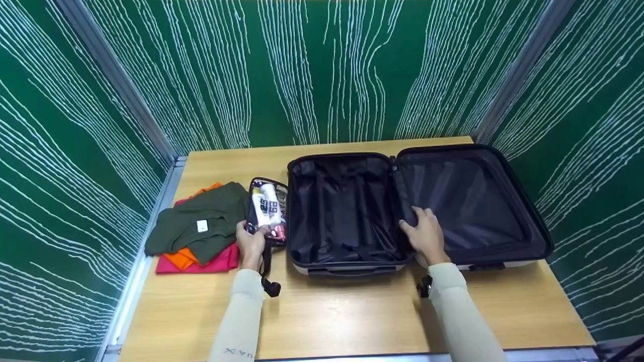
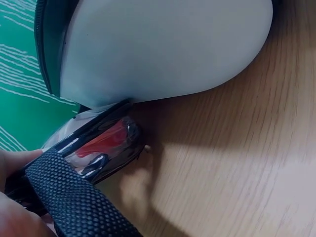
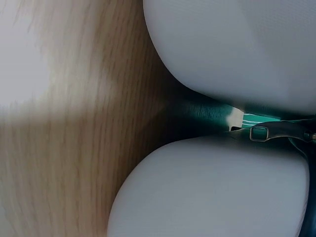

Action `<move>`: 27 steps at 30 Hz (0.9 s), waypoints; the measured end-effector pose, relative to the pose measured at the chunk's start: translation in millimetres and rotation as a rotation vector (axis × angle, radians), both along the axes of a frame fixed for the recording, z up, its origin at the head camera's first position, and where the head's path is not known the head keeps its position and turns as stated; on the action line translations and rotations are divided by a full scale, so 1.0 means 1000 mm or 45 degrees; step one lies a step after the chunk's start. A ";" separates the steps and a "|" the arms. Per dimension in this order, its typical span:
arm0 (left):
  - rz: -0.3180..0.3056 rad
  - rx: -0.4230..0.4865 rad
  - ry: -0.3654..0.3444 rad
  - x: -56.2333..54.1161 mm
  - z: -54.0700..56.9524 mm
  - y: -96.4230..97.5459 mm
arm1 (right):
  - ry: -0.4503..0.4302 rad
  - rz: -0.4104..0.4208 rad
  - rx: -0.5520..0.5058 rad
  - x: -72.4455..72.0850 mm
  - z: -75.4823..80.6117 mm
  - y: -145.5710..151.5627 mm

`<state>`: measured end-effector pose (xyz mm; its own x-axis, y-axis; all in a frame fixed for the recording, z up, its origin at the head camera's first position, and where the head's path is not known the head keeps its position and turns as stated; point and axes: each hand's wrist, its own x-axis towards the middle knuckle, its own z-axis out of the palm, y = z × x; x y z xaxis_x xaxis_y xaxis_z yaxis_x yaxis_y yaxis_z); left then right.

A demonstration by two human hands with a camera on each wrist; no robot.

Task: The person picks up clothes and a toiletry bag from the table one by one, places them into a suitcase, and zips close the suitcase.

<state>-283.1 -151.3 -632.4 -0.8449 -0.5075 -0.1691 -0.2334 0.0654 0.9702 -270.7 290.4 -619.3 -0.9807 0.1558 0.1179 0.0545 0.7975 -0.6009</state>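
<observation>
A clear toiletry bag [image 1: 267, 236] with black trim stands against the left side of an open suitcase [image 1: 352, 270]; inside show white bottles [image 1: 268, 203] and a red item. My left hand [image 1: 250, 246] grips the bag's near left corner, and its black strap [image 2: 79, 197] crosses the left wrist view. At the suitcase's middle, my right hand [image 1: 426, 236] holds the inner edge by the hinge, thumb toward the left half and fingers toward the right. Only the pale shells [image 3: 212, 192] and a zip pull [image 3: 259, 133] appear in the right wrist view; the hand is outside it.
Left of the bag lies a pile of folded clothes: a dark green shirt [image 1: 221, 201] over orange [image 1: 182, 259] and pink [image 1: 214, 262] ones. Everything rests on a wooden table [image 1: 332, 322]. Green walls [image 1: 317, 75] with white streaks enclose its back and sides.
</observation>
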 end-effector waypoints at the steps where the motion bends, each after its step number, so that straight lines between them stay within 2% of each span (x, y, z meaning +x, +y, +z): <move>1: 0.010 0.002 0.011 0.000 0.000 0.000 | 0.005 0.000 0.002 0.000 0.000 0.000; 6: 0.052 0.010 0.069 0.002 -0.001 0.001 | 0.013 0.003 -0.002 -0.001 -0.001 0.000; 13: 0.098 0.099 0.143 0.002 0.001 0.000 | 0.014 0.001 -0.007 -0.001 0.000 0.000; 27: 0.175 0.161 0.198 -0.004 0.013 -0.005 | -0.020 -0.007 -0.017 0.000 0.000 0.001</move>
<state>-287.2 -156.2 -619.9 -0.7904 -0.6024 -0.1118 -0.0789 -0.0808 0.9936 -270.9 291.1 -619.7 -0.9816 0.1627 0.1004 0.0683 0.7890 -0.6105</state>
